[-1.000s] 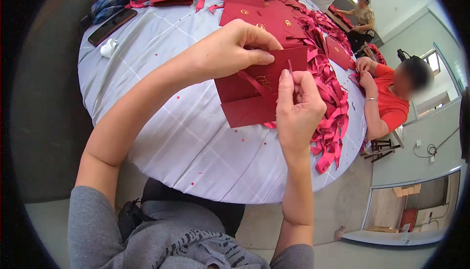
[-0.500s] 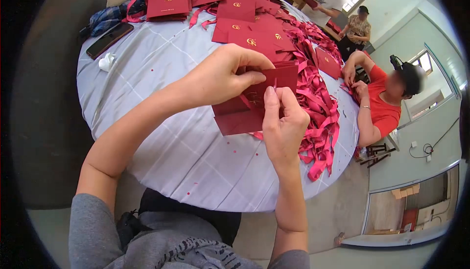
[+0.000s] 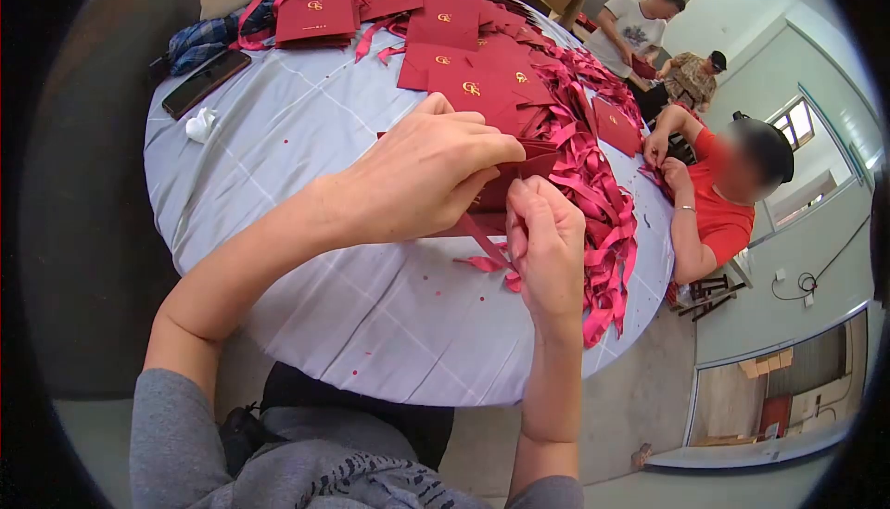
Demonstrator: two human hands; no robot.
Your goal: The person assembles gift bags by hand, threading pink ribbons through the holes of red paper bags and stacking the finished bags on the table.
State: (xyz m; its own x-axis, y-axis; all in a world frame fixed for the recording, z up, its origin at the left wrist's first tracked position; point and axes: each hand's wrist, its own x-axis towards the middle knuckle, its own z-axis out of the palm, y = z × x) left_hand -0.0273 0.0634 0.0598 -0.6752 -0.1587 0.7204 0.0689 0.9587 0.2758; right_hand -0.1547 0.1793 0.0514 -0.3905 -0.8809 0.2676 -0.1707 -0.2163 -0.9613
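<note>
My left hand (image 3: 431, 171) is closed on a dark red paper bag (image 3: 536, 159), thumb and fingers pinching its upper part. The back of this hand and the fingers hide much of the bag. Close beside it, my right hand (image 3: 549, 240) is shut in a pinch at the bag's near edge, on a pink-red ribbon (image 3: 484, 242). A length of ribbon hangs below the left hand toward the right one. Just where the ribbon meets the bag is hidden by my fingers.
Many red bags (image 3: 477, 82) with gold marks and loose pink ribbons (image 3: 607, 249) cover the far and right side of the white tablecloth (image 3: 306, 314). A phone (image 3: 206, 84) and a crumpled tissue (image 3: 199, 125) lie left. A person in red (image 3: 723, 203) sits at right; others work behind.
The bag has tilted, so its face is mostly out of sight. My left hand has rolled over it, and a ribbon length now shows between my hands.
</note>
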